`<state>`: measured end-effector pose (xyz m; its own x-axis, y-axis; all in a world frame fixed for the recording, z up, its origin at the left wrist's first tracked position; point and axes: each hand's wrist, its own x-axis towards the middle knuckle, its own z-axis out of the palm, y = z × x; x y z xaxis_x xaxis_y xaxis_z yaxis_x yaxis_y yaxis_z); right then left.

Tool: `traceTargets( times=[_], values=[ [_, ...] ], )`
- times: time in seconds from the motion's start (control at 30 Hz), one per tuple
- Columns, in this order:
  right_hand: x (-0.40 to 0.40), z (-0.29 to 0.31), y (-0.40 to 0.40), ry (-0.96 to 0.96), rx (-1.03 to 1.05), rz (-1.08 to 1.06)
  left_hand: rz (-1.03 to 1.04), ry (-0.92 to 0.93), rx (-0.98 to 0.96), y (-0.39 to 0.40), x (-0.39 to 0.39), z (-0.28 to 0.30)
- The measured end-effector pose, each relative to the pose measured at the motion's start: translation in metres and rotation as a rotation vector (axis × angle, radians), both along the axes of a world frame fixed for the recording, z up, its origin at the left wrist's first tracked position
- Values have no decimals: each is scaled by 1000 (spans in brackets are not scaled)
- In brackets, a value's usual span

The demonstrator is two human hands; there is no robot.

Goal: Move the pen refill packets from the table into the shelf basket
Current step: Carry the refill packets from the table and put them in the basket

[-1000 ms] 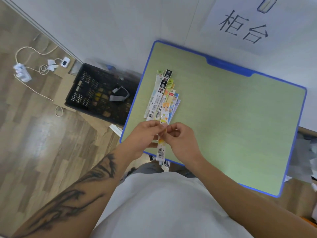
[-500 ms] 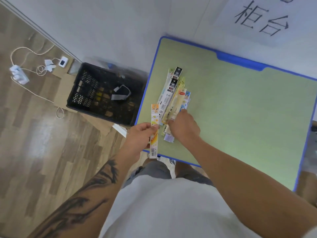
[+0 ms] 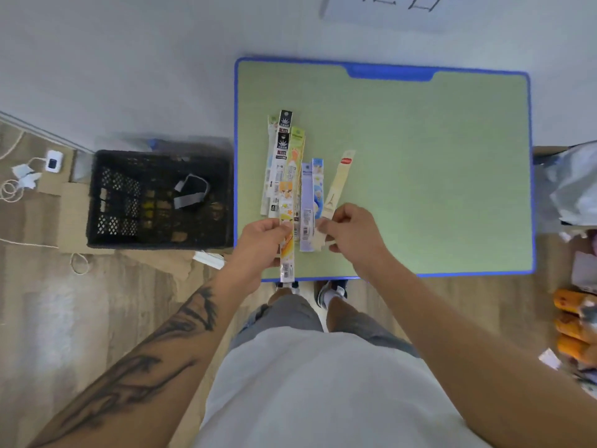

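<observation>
— What do the hands do now?

— The left hand (image 3: 263,242) holds one pen refill packet, the orange packet (image 3: 286,236). The fingers and the thumb are curled around its middle. The packet stands lengthwise, away from the person, and its near end with the barcode sticks out below the hand, over the near edge of the table (image 3: 420,176).

— And the other hand?

— The right hand (image 3: 350,231) pinches the cream packet (image 3: 336,192). The fingers are curled on its near end. This packet goes up and a little to the right from the hand, tilted, and its far end has a red mark. I cannot tell if it is lifted or lies on the table.

— Where are the other packets?

— Between the two hands and beyond them, on the green table top. Just beside the right hand, on its left, lie a lilac packet (image 3: 307,205) and a blue packet (image 3: 317,182), touching each other. Beyond the left hand there is a bunch: two packets with black heads (image 3: 284,130), a light green packet (image 3: 295,153) and a white one at the far left. They overlap, all nearly parallel.

— And the basket?

— A black basket (image 3: 103,195) with holes in its walls stands on the wooden floor, to the left of the left hand, just beside the blue edge of the table. Inside it I see a grey strap (image 3: 190,194) and some small dark things that I cannot make out. A white charger with cable (image 3: 53,161) lies on the floor further left.
</observation>
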<state>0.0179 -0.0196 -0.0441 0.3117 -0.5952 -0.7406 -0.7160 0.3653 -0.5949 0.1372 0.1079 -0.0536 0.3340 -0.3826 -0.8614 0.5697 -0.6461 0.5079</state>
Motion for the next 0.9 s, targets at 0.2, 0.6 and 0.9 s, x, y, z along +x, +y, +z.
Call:
traceTargets(
  times=[0.2,0.6,0.9],
  values=[
    [-67,29,7,-130,42,-202,-250,-1,-112,-41,-33,13],
    [-233,70,33,-291,-30,-625,-595,-62,-349,-100,-178,59],
    [-401,97,102,-489,-96,-952,-815,-45,-380,-72,-351,104]
  ],
)
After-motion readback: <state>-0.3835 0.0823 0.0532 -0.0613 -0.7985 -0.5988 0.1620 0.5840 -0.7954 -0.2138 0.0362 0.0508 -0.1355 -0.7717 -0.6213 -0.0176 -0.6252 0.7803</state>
